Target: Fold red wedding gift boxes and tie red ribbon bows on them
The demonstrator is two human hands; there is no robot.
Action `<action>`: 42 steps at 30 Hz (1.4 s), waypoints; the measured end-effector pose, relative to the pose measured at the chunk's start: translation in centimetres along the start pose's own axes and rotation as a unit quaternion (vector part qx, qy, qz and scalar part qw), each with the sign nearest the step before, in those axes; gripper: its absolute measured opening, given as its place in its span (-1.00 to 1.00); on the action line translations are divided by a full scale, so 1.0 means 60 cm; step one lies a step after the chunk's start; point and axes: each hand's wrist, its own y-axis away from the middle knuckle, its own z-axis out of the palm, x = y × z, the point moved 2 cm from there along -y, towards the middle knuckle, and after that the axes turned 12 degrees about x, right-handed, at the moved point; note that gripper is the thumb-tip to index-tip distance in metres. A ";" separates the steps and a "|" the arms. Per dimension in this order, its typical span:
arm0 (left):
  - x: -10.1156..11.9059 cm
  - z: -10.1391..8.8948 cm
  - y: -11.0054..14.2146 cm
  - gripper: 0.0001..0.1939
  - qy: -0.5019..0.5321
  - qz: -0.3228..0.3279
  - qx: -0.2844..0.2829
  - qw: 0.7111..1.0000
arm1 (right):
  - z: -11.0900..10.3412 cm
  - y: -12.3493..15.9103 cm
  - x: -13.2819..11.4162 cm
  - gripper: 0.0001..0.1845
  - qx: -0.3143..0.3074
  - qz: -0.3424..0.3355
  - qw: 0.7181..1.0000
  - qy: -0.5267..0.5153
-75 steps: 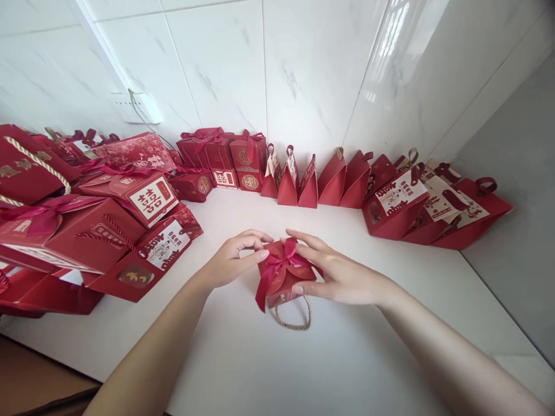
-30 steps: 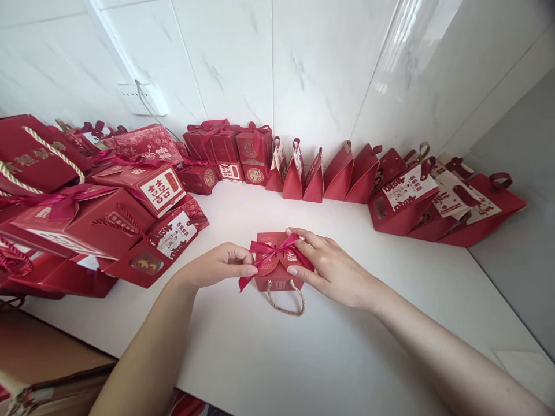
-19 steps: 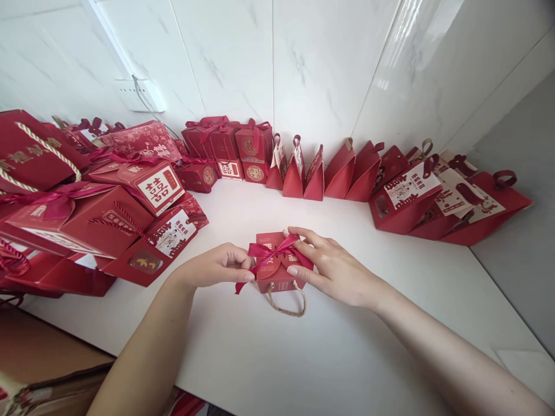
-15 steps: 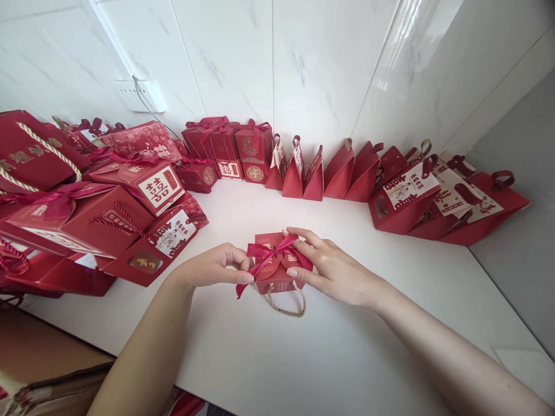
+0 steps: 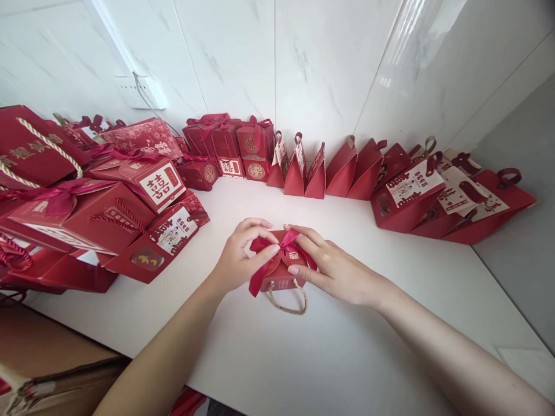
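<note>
A small red gift box (image 5: 284, 282) with gold lettering lies on the white table, tied across the top with a crimson ribbon (image 5: 259, 282). From its near side a twisted beige cord handle (image 5: 288, 311) hangs onto the tabletop. At the box's left, my left hand (image 5: 243, 254) is closed, thumb and forefinger pinching the ribbon by the knot. My right hand (image 5: 338, 268) holds the box from the right, thumb on the near edge and fingertips over the ribbon at the far edge. Part of the box top is hidden under the fingers.
Stacked red gift boxes (image 5: 87, 214) crowd the left side. Along the tiled wall (image 5: 321, 69) stand ribboned boxes (image 5: 255, 144) and triangular red boxes (image 5: 295, 173). More tagged boxes (image 5: 407, 208) lean at the right. Below the table's left edge is an open cardboard box (image 5: 56, 352).
My left hand has moved right and up, from the ribbon's left tail to beside the knot. The right hand stays nearly still on the box.
</note>
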 end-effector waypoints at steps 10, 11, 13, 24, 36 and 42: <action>-0.005 0.025 0.003 -0.90 -0.013 -0.102 -0.013 0.995 | -0.004 0.000 -0.001 -0.55 -0.009 0.001 1.000 0.029; -0.006 0.026 0.002 -0.90 -0.009 -0.112 -0.018 0.994 | -0.005 -0.001 0.000 -0.55 -0.010 0.008 1.000 0.021; -0.007 0.026 0.002 -0.89 0.002 -0.120 -0.026 0.992 | -0.006 -0.002 0.004 -0.57 -0.009 0.024 1.000 -0.004; -0.012 0.031 0.004 -0.95 0.034 -0.126 -0.027 0.991 | 0.001 0.002 0.009 -0.67 0.030 0.067 0.997 -0.030; -0.015 0.031 0.007 -0.94 0.061 -0.145 -0.030 0.987 | -0.014 0.010 -0.003 -0.77 0.121 0.044 0.992 0.017; -0.013 0.029 0.006 -0.94 0.060 -0.153 -0.031 0.986 | -0.015 0.002 0.002 -0.72 0.083 0.099 0.990 0.060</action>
